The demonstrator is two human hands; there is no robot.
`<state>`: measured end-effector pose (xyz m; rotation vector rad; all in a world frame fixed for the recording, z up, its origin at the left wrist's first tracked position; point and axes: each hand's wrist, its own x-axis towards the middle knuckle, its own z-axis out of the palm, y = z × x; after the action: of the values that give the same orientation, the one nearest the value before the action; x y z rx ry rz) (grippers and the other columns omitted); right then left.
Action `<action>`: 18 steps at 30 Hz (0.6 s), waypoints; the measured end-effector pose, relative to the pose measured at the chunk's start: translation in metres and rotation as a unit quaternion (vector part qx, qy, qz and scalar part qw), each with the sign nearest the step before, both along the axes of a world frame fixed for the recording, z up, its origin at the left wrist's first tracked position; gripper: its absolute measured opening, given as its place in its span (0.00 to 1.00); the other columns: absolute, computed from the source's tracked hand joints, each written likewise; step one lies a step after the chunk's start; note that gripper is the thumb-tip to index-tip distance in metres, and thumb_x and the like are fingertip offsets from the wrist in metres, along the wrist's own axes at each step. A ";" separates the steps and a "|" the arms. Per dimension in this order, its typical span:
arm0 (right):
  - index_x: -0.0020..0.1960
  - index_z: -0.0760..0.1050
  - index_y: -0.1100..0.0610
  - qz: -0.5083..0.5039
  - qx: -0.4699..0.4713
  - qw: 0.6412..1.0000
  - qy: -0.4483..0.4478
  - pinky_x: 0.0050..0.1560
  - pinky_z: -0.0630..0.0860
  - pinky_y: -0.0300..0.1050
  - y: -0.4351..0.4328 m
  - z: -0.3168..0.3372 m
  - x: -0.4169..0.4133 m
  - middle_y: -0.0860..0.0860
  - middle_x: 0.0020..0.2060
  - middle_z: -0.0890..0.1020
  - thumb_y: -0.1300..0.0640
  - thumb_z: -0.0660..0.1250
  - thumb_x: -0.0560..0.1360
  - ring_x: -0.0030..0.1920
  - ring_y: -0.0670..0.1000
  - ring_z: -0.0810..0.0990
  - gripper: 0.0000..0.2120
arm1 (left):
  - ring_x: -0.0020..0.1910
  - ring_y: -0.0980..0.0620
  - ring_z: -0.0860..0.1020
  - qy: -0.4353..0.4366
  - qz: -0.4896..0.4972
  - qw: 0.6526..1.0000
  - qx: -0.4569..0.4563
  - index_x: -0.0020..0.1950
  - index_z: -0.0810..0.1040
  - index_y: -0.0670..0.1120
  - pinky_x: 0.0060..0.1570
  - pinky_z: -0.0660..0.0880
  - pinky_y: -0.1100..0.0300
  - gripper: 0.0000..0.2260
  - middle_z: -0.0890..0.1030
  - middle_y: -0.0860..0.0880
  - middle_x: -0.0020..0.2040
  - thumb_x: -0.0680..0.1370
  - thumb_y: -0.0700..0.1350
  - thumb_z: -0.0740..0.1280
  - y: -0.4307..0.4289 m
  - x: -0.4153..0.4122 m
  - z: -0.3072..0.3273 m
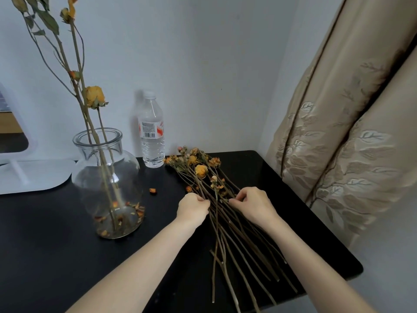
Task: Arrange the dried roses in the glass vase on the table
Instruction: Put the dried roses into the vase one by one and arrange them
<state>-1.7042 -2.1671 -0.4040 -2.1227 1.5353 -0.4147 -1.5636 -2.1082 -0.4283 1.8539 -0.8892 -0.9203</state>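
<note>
Task status: partly done, most of it left.

- Glass vase [128, 168] stands upright at the left of the black table [56, 233], well apart from my hands.
- A few standing roses [94, 99] are already in it, long stems leaning left and up out of the neck, one yellow bloom just above the rim. I count about three stems but cannot be sure.
- Shed petals [135, 210] lie in the bottom of the vase. One more fallen petal [152, 190] sits on the table between the vase and the pile.
- Loose bundle [237, 240] of dried roses lies flat on the right half of the table, heads far, cut ends near and fanned toward the near edge. Well over a dozen stems, none of them placed yet.

Grip:
- My left hand [193, 205] is at the left side of the bundle, fingers curled, pinching stems about midway along their length.
- My right hand [252, 205] is at the right side, fingers curled down onto the stems, also gripping.
- Nothing is lifted; the bundle rests on the table.

Judgement: I am sorting or gathering stems for the next pick. The stems cross and tangle, and the heads look brittle, so pulling one free may shed more petals.

Other things: water bottle [151, 134] at the far wall behind the vase, curtain [349, 143] at right.
</note>
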 end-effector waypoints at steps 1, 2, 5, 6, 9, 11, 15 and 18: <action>0.43 0.76 0.52 -0.002 0.001 1.000 -0.010 0.42 0.77 0.43 -0.001 0.000 0.000 0.48 0.36 0.78 0.48 0.67 0.74 0.38 0.46 0.78 0.08 | 0.24 0.52 0.66 0.019 0.007 1.000 -0.006 0.34 0.72 0.42 0.25 0.63 0.62 0.13 0.71 0.47 0.29 0.79 0.40 0.61 0.000 0.000 0.002; 0.43 0.76 0.52 -0.003 0.001 1.000 -0.018 0.40 0.77 0.42 -0.001 0.000 -0.001 0.48 0.35 0.78 0.49 0.67 0.74 0.37 0.46 0.77 0.07 | 0.24 0.52 0.66 0.035 0.013 0.999 -0.014 0.37 0.72 0.41 0.24 0.64 0.62 0.11 0.71 0.47 0.30 0.79 0.40 0.60 0.001 -0.001 0.004; 0.42 0.76 0.51 -0.003 -0.011 0.999 -0.040 0.36 0.73 0.39 -0.003 0.001 -0.003 0.47 0.33 0.78 0.49 0.67 0.75 0.35 0.45 0.77 0.06 | 0.25 0.54 0.67 0.065 0.020 0.997 -0.039 0.42 0.71 0.41 0.22 0.64 0.65 0.07 0.71 0.47 0.31 0.80 0.40 0.59 0.005 -0.003 0.012; 0.41 0.76 0.50 -0.003 -0.016 0.999 -0.051 0.34 0.72 0.38 -0.003 0.002 -0.004 0.47 0.32 0.77 0.50 0.67 0.75 0.34 0.44 0.76 0.06 | 0.25 0.54 0.66 0.067 0.019 0.996 -0.048 0.41 0.70 0.42 0.22 0.64 0.65 0.07 0.71 0.47 0.31 0.80 0.40 0.59 0.006 -0.003 0.015; 0.40 0.76 0.49 -0.001 -0.026 0.996 -0.083 0.31 0.69 0.35 -0.003 0.006 -0.008 0.46 0.30 0.77 0.50 0.67 0.75 0.32 0.43 0.76 0.06 | 0.25 0.54 0.66 0.070 0.017 0.995 -0.070 0.40 0.69 0.42 0.23 0.64 0.65 0.08 0.70 0.47 0.31 0.80 0.40 0.59 0.010 -0.003 0.023; 0.40 0.77 0.50 -0.001 -0.022 0.995 -0.096 0.31 0.68 0.35 -0.003 0.010 -0.009 0.46 0.30 0.78 0.50 0.66 0.75 0.32 0.43 0.76 0.06 | 0.26 0.54 0.65 0.076 0.018 0.994 -0.082 0.42 0.69 0.42 0.24 0.63 0.64 0.08 0.70 0.47 0.31 0.80 0.40 0.58 0.012 -0.002 0.028; 0.42 0.79 0.53 -0.007 -0.013 0.994 -0.111 0.32 0.68 0.36 -0.005 0.014 -0.011 0.48 0.31 0.79 0.51 0.65 0.76 0.33 0.44 0.77 0.09 | 0.27 0.54 0.65 0.080 0.014 0.993 -0.086 0.41 0.68 0.42 0.25 0.63 0.64 0.08 0.69 0.47 0.31 0.80 0.40 0.58 0.017 -0.001 0.031; 0.40 0.79 0.53 -0.015 -0.026 0.991 -0.128 0.31 0.68 0.36 -0.005 0.015 -0.013 0.48 0.30 0.78 0.51 0.64 0.77 0.32 0.44 0.75 0.10 | 0.27 0.54 0.65 0.082 0.008 0.993 -0.087 0.42 0.69 0.42 0.24 0.63 0.64 0.07 0.69 0.48 0.31 0.80 0.40 0.58 0.019 0.000 0.030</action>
<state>-1.7170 -2.1718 -0.3892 -1.9965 1.4242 -0.7145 -1.5638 -2.0890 -0.3987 1.6106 -0.8263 -0.9397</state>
